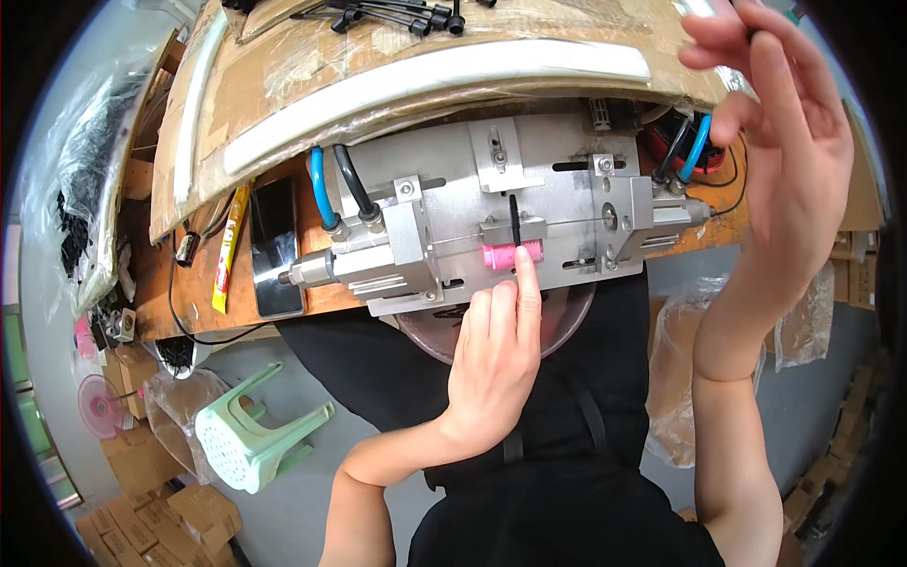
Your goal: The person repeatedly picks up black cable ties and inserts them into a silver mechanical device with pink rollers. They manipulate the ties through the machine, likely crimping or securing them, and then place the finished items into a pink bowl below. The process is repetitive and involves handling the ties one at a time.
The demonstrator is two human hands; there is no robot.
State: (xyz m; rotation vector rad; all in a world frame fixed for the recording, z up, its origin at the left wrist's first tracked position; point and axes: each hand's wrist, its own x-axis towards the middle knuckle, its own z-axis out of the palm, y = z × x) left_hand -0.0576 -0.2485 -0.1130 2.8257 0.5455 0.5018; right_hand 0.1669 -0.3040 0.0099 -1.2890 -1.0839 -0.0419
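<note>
My left hand (496,354) reaches over the front of a metal clamping fixture (557,203). Its index finger is stretched out and touches the lower end of a thin black rod (514,217), by a pink block (499,257). The rod lies upright in the picture across a small metal rest (534,227); the other fingers of this hand are loosely bent and hold nothing visible. My right hand (789,142) is raised at the upper right, above the cardboard's corner, with bent fingers. A small dark spot shows between its fingertips, too small to name.
Blue and black air hoses (322,194) join cylinders at both fixture ends. A phone (276,248) and yellow strip (230,250) lie left. Cardboard with white foam (444,80) overhangs the back, carrying several black rods with knobs (397,17). A green stool (250,430) stands below.
</note>
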